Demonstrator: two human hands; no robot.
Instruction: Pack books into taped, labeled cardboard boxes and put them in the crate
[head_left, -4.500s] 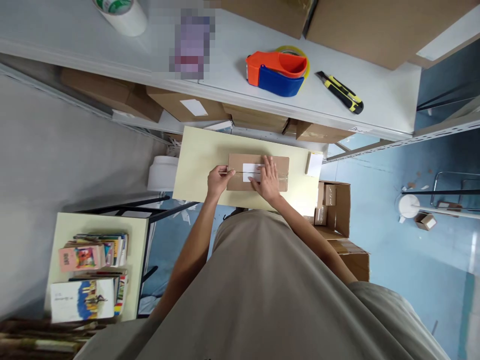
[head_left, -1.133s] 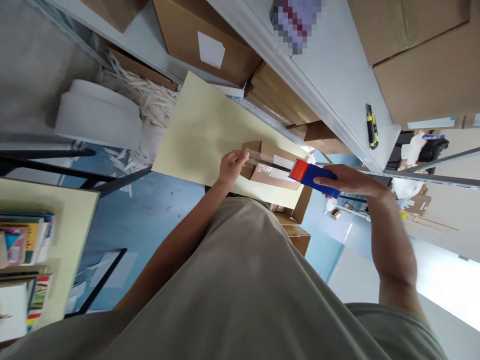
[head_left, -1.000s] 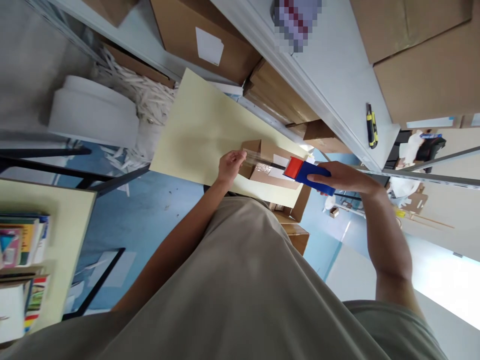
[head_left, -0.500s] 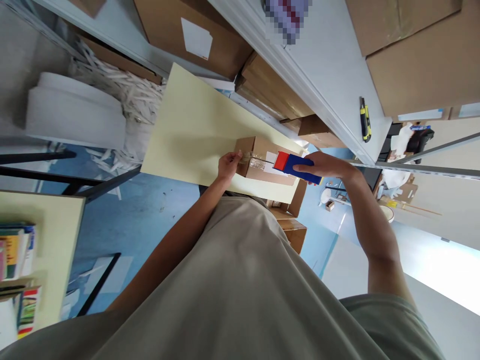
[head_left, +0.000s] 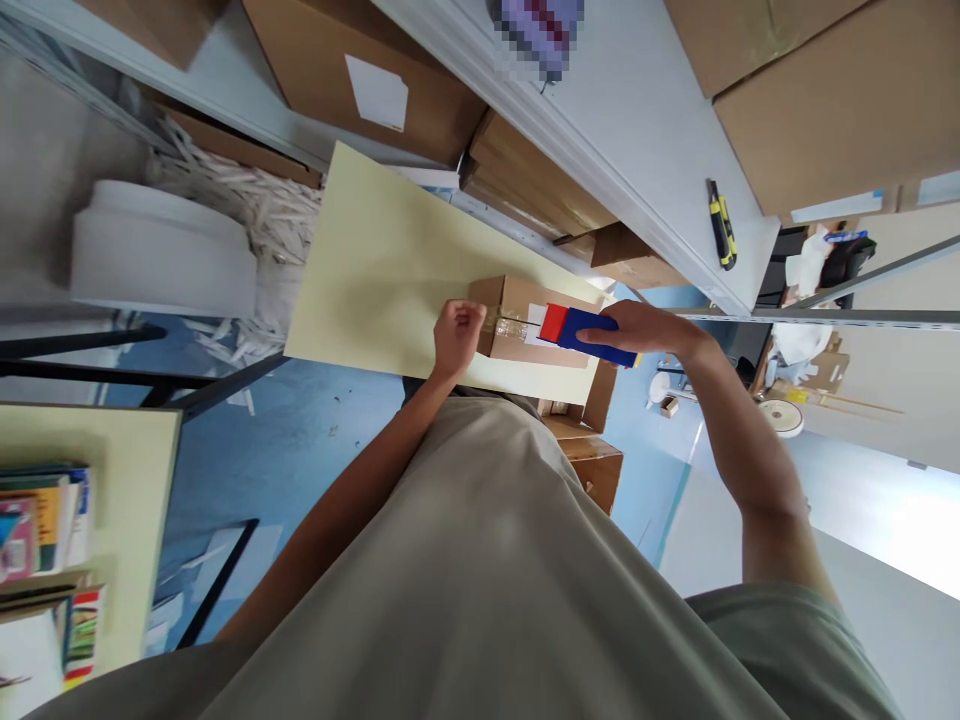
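A small brown cardboard box (head_left: 510, 345) with a white label lies on a pale yellow table (head_left: 375, 270). My right hand (head_left: 643, 330) grips a red and blue tape dispenser (head_left: 579, 328) resting on top of the box. A strip of clear tape runs from the dispenser to the box's left end. There my left hand (head_left: 456, 338) pinches the tape's free end against the box edge.
A grey shelf (head_left: 630, 150) above the table carries a yellow and black utility knife (head_left: 720, 223) and large cartons (head_left: 810, 90). More cartons (head_left: 375, 85) sit beneath it. Shredded paper (head_left: 240, 195) and a white roll (head_left: 161, 265) lie left. Books (head_left: 41, 510) are stacked at lower left. Open boxes (head_left: 592, 450) stand under the table.
The dispenser came off the shelf into my right hand, and tape was pulled out. Over the last second both hands lowered the tape onto the box and the dispenser slid left.
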